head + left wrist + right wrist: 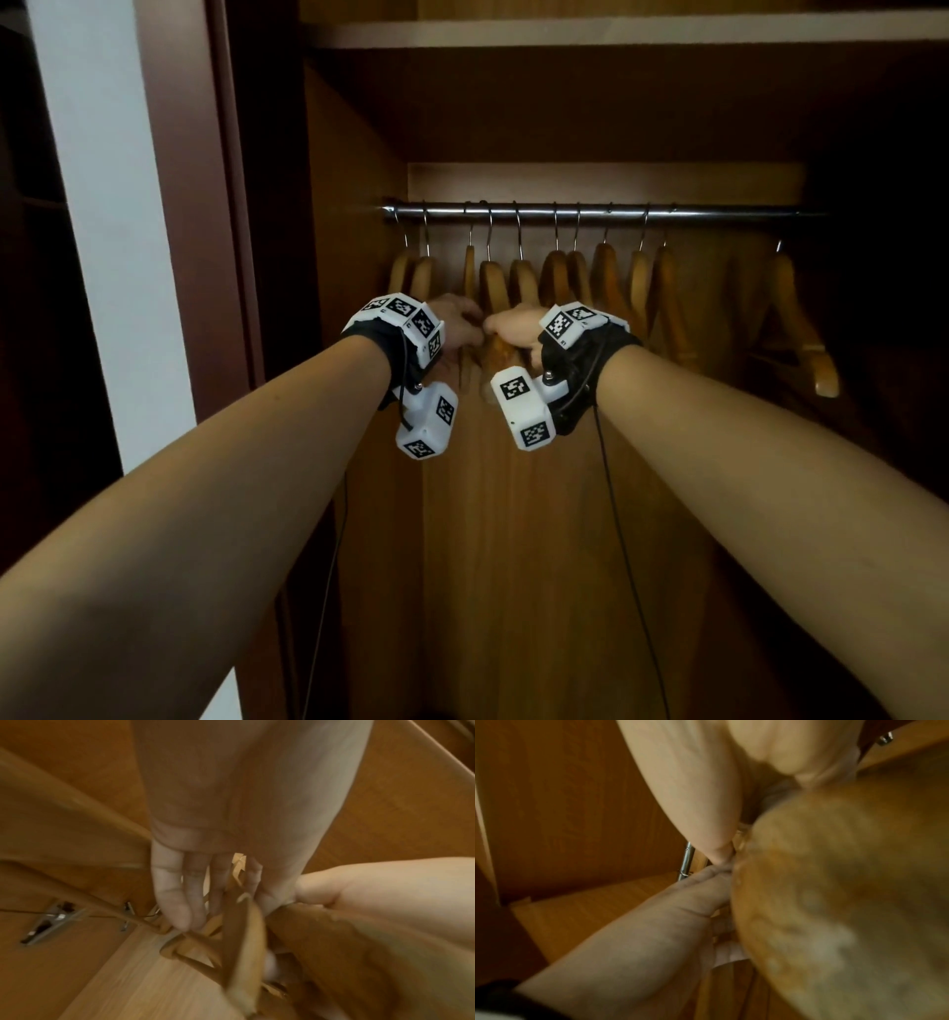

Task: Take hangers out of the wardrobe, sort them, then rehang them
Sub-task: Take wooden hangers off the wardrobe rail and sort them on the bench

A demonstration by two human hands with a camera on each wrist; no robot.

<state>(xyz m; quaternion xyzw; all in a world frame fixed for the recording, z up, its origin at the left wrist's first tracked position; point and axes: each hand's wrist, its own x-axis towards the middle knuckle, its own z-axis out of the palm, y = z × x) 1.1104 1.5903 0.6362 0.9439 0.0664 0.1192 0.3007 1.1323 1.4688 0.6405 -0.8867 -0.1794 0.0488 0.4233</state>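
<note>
Head view shows my right hand [516, 329] clenched around the shoulder of one wooden hanger [494, 288], thumb toward my left hand [457, 324], which sits just beside it with thumb and fingers closed on the thin edge of the neighbouring hanger [469, 277]. In the left wrist view, the left-hand fingers [169, 892] hang mostly straight past the hanger arms, so I judge that hold to be a light pinch, not a full wrap. In the right wrist view, a blurred wooden mass fills the frame below my right palm [680, 780]; I cannot tell the finger positions there.

All hangers remain hooked on the steel rail [590, 209] above my fingertips. About ten hang in a tight row, and one more [793, 318] hangs well apart, beyond my right wrist.

Risks from this position, as I judge them:

1. Snagging. The arms on either side of my fingers overlap. Pulling one hanger outward can drag its neighbour and twist both hooks on the rail.
2. Incomplete unhooking. If I pull toward myself without first lifting, the hook stays caught and the wood slips through the grip.
3. Dropping. The left pinch is weak; a sudden release from the rail can tip that hanger out of the fingers.
4. Pinching. My thumbs nearly touch between two arms, and a swinging hanger can trap them.
</note>
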